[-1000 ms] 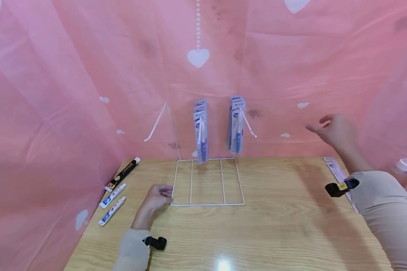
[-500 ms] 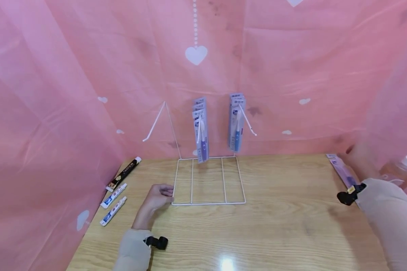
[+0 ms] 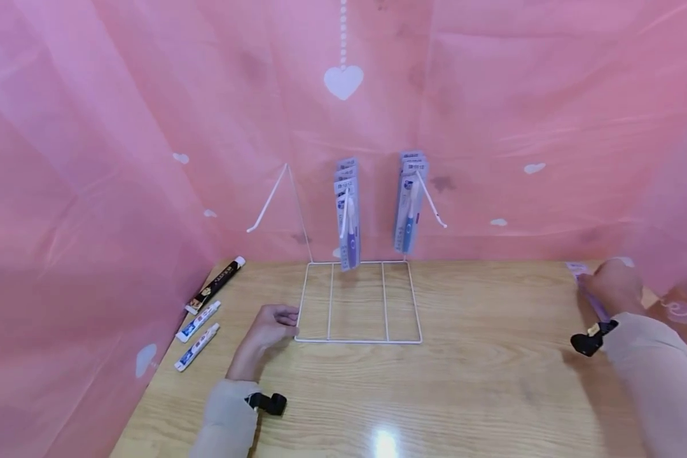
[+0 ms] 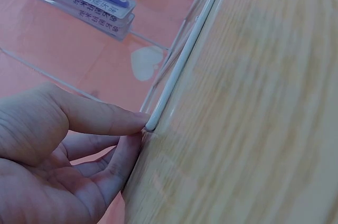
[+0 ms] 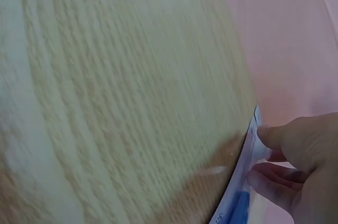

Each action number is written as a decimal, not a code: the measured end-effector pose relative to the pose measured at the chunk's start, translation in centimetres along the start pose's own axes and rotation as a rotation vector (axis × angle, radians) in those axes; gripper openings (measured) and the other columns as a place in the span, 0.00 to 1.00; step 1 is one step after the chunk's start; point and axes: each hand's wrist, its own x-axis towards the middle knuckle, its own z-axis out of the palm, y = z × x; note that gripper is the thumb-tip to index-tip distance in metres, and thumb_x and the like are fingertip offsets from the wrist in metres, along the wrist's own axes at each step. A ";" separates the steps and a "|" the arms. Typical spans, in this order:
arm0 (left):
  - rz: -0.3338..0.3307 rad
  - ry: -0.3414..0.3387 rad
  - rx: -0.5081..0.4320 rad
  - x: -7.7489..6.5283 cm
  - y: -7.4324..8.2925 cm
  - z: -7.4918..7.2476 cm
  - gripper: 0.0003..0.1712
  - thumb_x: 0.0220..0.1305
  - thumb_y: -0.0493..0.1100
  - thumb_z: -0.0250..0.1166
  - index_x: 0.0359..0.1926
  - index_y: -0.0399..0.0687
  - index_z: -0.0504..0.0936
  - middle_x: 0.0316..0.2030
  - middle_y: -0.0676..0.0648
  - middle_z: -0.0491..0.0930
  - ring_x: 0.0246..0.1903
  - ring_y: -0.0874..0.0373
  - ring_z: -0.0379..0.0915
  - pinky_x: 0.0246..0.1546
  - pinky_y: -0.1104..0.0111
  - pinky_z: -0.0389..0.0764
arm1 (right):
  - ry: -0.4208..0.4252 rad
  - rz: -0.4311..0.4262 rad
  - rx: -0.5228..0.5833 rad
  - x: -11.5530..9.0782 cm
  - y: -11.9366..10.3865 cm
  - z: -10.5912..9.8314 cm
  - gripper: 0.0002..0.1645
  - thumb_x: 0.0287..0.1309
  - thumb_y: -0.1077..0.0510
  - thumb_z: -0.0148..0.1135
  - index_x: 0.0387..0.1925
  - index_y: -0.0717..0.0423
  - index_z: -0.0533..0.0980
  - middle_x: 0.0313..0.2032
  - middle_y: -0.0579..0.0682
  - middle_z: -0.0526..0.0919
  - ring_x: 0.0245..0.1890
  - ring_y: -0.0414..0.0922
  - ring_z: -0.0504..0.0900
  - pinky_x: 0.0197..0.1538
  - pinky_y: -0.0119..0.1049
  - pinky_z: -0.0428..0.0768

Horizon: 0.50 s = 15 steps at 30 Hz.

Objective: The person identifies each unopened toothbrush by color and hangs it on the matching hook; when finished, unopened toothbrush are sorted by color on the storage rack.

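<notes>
My left hand pinches the front left corner of a white wire rack between thumb and fingers. The left wrist view shows this rack rod against the tabletop. Packaged toothbrushes hang in overlapping stacks on two of its hooks: a purple one in front on the middle hook and a blue one on the right hook. The left hook is bare. At the far right, my right hand grips a packaged toothbrush lying on the table, with curled fingers and thumb at its edge; the hand partly covers it.
A black toothpaste tube and two white-and-blue tubes lie at the left. Beyond my right hand is a partly seen clear bottle. Pink cloth with white hearts encloses the wooden table at the back and sides.
My right hand has come down from the air in front of the cloth to the packaged toothbrush at the right. The left hand stays at the rack corner; the head view has shifted slightly.
</notes>
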 end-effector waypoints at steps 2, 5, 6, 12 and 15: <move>0.000 -0.006 -0.005 0.0 0.0 0.1 0.24 0.44 0.19 0.68 0.48 0.23 0.81 0.34 0.39 0.81 0.34 0.54 0.78 0.36 0.72 0.80 | 0.005 0.005 -0.012 -0.1 -0.2 0.0 0.23 0.58 0.54 0.58 0.14 0.65 0.73 0.16 0.56 0.75 0.19 0.54 0.74 0.18 0.42 0.68; -0.002 -0.003 -0.005 0.0 0.1 0.2 0.24 0.44 0.19 0.68 0.48 0.22 0.80 0.35 0.38 0.81 0.34 0.53 0.78 0.36 0.71 0.80 | 0.022 0.008 -0.029 -0.3 -0.6 0.1 0.22 0.57 0.55 0.57 0.13 0.63 0.70 0.16 0.57 0.73 0.19 0.56 0.73 0.17 0.43 0.69; -0.001 -0.003 -0.005 0.0 0.2 0.2 0.24 0.44 0.19 0.68 0.48 0.22 0.80 0.35 0.38 0.81 0.34 0.53 0.78 0.36 0.71 0.80 | 0.030 0.013 -0.026 -0.5 -0.7 0.1 0.21 0.57 0.56 0.57 0.12 0.64 0.70 0.16 0.58 0.73 0.20 0.57 0.73 0.17 0.44 0.69; -0.003 0.000 -0.006 0.1 0.4 0.3 0.24 0.44 0.18 0.68 0.47 0.23 0.81 0.34 0.39 0.82 0.34 0.53 0.78 0.35 0.71 0.80 | 0.028 0.020 -0.029 -1.4 -1.6 0.2 0.15 0.50 0.61 0.53 0.12 0.61 0.66 0.17 0.59 0.70 0.21 0.57 0.71 0.18 0.43 0.68; -0.001 -0.003 -0.011 0.1 0.3 0.4 0.23 0.44 0.18 0.68 0.47 0.23 0.81 0.34 0.39 0.82 0.33 0.54 0.78 0.35 0.72 0.79 | 0.030 -0.014 -0.060 -1.6 -2.2 -0.2 0.14 0.51 0.62 0.51 0.13 0.60 0.67 0.17 0.58 0.71 0.21 0.57 0.71 0.18 0.44 0.68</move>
